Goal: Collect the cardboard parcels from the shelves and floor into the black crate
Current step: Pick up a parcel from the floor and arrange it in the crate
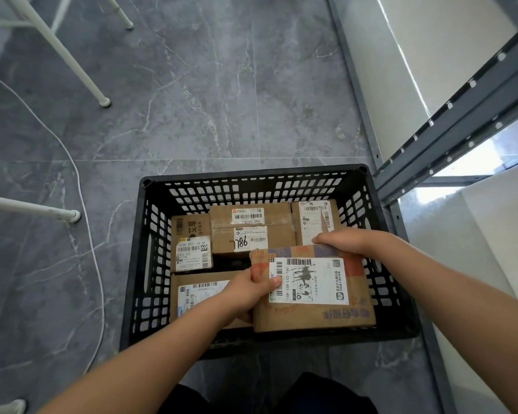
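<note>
While held over the black crate [150, 264] at 5 o'clock, a stiff, seemingly light cardboard parcel [311, 294] is gripped at opposite edges by the left hand [248, 291] and right hand [344, 240], fingers closed on it.

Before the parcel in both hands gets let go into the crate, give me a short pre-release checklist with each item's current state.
1. Both hands on the printed parcel: left hand at its left edge, right hand at its far edge: ok.
2. Parcel over the black crate, inside the rim: ok.
3. Parcel resting on something: cannot tell.
4. Near-left parcel partly under the left hand: not ok.
5. Crate flat on the floor: ok.
</note>
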Tool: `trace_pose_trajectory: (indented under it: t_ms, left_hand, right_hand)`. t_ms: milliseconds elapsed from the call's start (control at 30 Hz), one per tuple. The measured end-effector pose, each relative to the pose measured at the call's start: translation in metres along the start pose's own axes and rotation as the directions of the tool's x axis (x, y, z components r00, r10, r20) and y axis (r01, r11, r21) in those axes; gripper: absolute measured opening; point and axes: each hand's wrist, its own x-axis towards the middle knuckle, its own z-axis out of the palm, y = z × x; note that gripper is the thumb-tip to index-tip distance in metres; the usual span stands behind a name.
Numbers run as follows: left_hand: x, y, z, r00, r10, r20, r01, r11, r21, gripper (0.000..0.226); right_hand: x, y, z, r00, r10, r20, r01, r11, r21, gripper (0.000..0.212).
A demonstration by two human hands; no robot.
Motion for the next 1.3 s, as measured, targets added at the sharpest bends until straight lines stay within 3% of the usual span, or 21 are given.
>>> trace_pose_trajectory:
  t_ms: [233, 433, 567, 700, 800, 900, 1033, 1167, 1300]
  left_hand:
    - [-0.001, -0.005, 0.004, 1.000, 0.018, -0.018, -0.018, 1.000, -0.022, 0.025]
    - [-0.003, 0.001, -0.002, 0.999, 0.031, -0.030, -0.032, 0.999, -0.027, 0.024]
    - [-0.011, 0.017, -0.030, 0.991, 0.097, -0.089, -0.088, 0.991, 0.096, 0.034]
    - [-0.020, 0.029, -0.051, 0.986, 0.126, -0.114, -0.097, 0.968, 0.231, 0.041]
    - [-0.027, 0.037, -0.059, 0.975, 0.165, -0.147, -0.123, 0.958, 0.259, 0.053]
    - [-0.029, 0.048, -0.074, 0.920, 0.227, -0.319, -0.121, 0.939, 0.321, 0.067]
    - [-0.027, 0.054, -0.104, 0.786, 0.351, -0.509, -0.112, 0.890, 0.441, 0.048]
    - [-0.025, 0.054, -0.131, 0.728, 0.441, -0.525, -0.214, 0.873, 0.438, 0.040]
    - [-0.013, 0.064, -0.145, 0.701, 0.545, -0.459, -0.074, 0.696, 0.714, 0.041]
  right_hand:
    - [-0.003, 0.004, 0.001, 0.996, -0.092, 0.003, 0.092, 0.996, -0.010, 0.042]
    - [0.001, -0.005, -0.006, 0.994, -0.012, 0.108, 0.016, 0.999, -0.038, 0.045]
    - [-0.002, -0.007, -0.007, 0.982, -0.079, 0.170, 0.078, 0.997, 0.012, 0.054]
    - [-0.006, -0.019, -0.009, 0.938, -0.127, 0.323, 0.145, 0.989, -0.032, 0.043]
    - [-0.014, -0.032, -0.018, 0.910, -0.114, 0.400, 0.136, 0.990, -0.027, 0.048]
    - [-0.020, -0.049, -0.022, 0.926, -0.141, 0.351, 0.130, 0.990, 0.055, 0.044]
    - [-0.023, -0.075, 0.000, 0.924, -0.241, 0.296, 0.181, 0.960, 0.215, 0.035]
    - [-0.022, -0.091, 0.048, 0.937, -0.318, 0.146, 0.240, 0.887, 0.394, 0.023]
    - [-0.014, -0.096, 0.101, 0.947, -0.316, 0.060, 0.210, 0.750, 0.628, 0.027]
